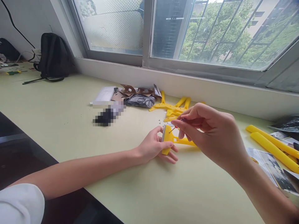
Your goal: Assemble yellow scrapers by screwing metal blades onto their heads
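Observation:
My left hand grips the head of a yellow scraper, thumb on its near face and fingers behind. A metal blade edge runs along the scraper's left side, and its handle stretches right, partly behind my other hand. Closed in a pinch, my right hand holds a small screwdriver with a thin shaft; most of its handle is hidden by the fingers. The shaft's tip meets a small screw on the scraper head. Just beyond, several tiny metal nuts or screws lie on the table.
More yellow scrapers are piled by the window wall. Long yellow handles and printed sheets lie at the right. Black plastic packets, brown cardboard and a white bag sit at the back. A black backpack stands far left.

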Available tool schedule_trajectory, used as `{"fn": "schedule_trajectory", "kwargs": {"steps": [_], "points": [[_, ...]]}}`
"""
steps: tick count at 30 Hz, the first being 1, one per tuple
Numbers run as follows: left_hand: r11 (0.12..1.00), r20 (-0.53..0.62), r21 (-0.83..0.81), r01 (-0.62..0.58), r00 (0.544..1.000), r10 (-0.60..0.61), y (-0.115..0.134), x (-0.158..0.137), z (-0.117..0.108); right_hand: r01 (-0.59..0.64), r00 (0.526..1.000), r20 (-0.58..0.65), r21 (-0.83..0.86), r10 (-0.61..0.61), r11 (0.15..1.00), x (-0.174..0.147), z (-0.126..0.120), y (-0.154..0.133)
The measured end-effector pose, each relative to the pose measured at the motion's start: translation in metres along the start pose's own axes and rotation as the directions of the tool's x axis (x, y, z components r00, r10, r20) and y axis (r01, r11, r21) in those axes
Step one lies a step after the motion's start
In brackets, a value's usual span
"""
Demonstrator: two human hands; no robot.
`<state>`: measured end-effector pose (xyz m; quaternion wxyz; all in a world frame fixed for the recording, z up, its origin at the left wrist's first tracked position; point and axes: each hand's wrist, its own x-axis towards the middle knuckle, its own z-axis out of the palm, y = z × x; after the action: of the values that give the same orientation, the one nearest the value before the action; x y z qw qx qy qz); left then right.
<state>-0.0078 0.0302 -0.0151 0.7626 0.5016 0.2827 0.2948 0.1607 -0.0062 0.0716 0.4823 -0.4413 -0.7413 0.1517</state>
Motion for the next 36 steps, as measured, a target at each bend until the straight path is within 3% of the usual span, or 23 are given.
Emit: {"fn": "schedule_trajectory", "kwargs": {"steps": [5,11,14,28,30,33,36], "points": [[1.0,-0.004,-0.004,0.008,1.0,-0.008,0.001,0.0,-0.001,0.082,0.994,-0.055,-0.182,-0.094,0.98,-0.001,0.001,0.002],[1.0,-0.019,-0.015,0.027,0.999,-0.027,0.001,0.001,-0.003,0.302,0.95,0.182,-0.334,-0.254,0.893,0.001,-0.007,0.0],[0.999,-0.018,-0.022,0.024,1.0,-0.024,0.0,0.001,-0.004,0.348,0.931,0.232,-0.347,-0.28,0.871,0.002,-0.012,-0.003],[0.999,-0.022,0.034,-0.025,0.999,0.026,0.001,-0.001,0.001,0.317,0.943,0.104,-0.57,-0.316,0.758,-0.008,-0.003,-0.003],[1.0,-0.03,0.024,-0.015,0.999,0.015,0.0,0.0,-0.001,0.302,0.949,0.094,-0.555,-0.302,0.775,-0.008,-0.001,-0.004],[1.0,-0.042,0.019,-0.013,0.999,0.014,0.0,0.002,-0.004,0.262,0.965,0.12,-0.493,-0.233,0.829,-0.006,-0.002,-0.003],[0.999,-0.05,0.026,-0.03,0.998,0.031,0.001,0.005,-0.007,0.305,0.949,0.221,-0.466,-0.224,0.831,-0.003,-0.009,0.003]]}}
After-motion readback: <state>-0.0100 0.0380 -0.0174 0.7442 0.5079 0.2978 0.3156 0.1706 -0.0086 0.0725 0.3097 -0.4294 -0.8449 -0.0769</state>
